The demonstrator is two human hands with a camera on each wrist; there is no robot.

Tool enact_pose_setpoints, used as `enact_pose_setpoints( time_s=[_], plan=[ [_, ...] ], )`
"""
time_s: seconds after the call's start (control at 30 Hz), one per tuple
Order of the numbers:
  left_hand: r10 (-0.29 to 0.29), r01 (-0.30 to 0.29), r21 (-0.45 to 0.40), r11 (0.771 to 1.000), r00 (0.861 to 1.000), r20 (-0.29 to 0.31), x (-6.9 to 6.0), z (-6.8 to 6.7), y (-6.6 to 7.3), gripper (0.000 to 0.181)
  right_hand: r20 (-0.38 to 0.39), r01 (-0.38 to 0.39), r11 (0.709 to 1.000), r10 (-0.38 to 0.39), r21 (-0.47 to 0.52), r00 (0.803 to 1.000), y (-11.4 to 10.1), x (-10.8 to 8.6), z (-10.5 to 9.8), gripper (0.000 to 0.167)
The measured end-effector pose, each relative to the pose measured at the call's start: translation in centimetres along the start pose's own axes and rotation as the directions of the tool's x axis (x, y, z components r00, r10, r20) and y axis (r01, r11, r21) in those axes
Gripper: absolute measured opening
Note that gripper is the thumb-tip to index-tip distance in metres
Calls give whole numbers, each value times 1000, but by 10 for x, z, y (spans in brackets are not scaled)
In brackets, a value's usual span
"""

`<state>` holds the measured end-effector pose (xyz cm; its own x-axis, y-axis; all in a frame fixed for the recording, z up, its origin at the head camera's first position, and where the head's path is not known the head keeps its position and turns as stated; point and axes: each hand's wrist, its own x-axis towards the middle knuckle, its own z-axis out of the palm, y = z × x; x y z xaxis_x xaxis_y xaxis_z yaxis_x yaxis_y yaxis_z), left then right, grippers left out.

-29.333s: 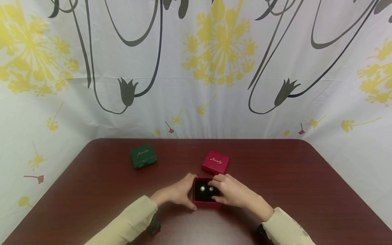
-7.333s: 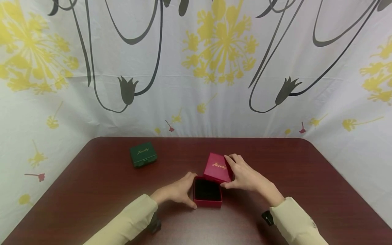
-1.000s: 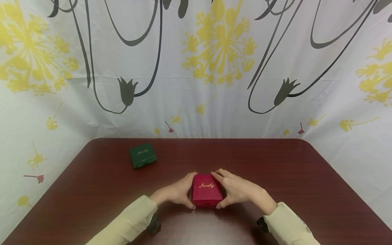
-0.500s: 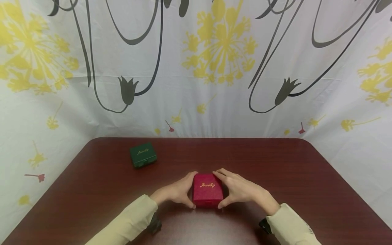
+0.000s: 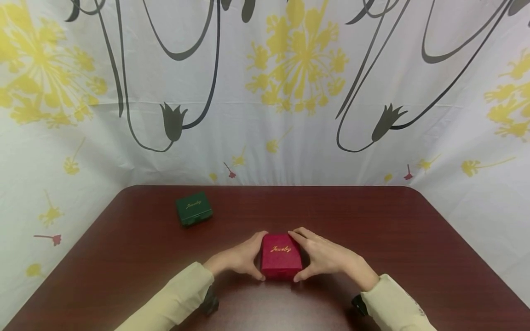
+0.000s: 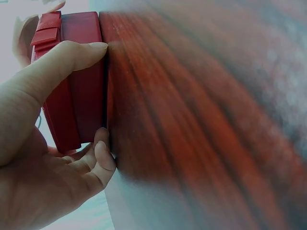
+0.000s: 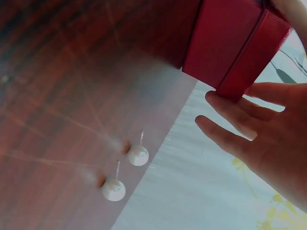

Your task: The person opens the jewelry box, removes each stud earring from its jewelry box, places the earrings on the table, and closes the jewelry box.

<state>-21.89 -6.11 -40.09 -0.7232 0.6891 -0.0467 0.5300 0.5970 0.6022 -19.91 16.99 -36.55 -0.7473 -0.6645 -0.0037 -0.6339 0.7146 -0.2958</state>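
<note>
Head view, from where I stand: flowered curtain (image 5: 248,115) behind, the broadest thing; in front of it a dark reddish-brown table (image 5: 352,216). Two pale sleeves (image 5: 165,303) reach in from the near side.

Hands: left (image 5: 240,256) and right (image 5: 325,255) apart from each other, one per side, both clamped on a red jewelry box (image 5: 281,255). Box on the table at its near middle, between them, closed, gold "Jewelry" lettering facing up. Each thumb at the front, fingers round the back; I take the matched hold as a way to square lid on base without covering the top. Lettering reads right way up for the person, which looks deliberate.

Green jewelry box (image 5: 193,209), also closed, farther back on the person's left, slightly turned, well apart from both hands. Probably parked there to leave working room.

Left wrist view adds the front: red ribbon bow (image 6: 45,38) on the lid, seam between lid and base, left thumb pressed across that side. Overhead, the bow is barely readable.

Right wrist view alone gives the smallest items: two pearl stud earrings (image 7: 114,190) on the table, near each other, outside the box. Same view: one right finger extends free of the box.
</note>
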Motion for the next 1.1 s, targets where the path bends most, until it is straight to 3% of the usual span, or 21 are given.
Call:
enact_pose_setpoints(
  time_s=[0.3, 0.67, 1.1],
  plan=[
    [9, -9, 18, 1000, 1000, -3, 2, 0, -1, 100, 27, 0, 1000, -1, 15, 1000, 2, -1, -5, 90],
    [3, -3, 6, 1000, 1000, 1, 1, -1, -1, 99, 18, -17, 998, 16, 59, 1000, 3, -3, -3, 91],
    [1, -1, -1, 1000, 1000, -12, 1, 0, 0, 102, -24, -2, 999, 3, 45, 1000, 3, -4, -2, 92]
  ],
)
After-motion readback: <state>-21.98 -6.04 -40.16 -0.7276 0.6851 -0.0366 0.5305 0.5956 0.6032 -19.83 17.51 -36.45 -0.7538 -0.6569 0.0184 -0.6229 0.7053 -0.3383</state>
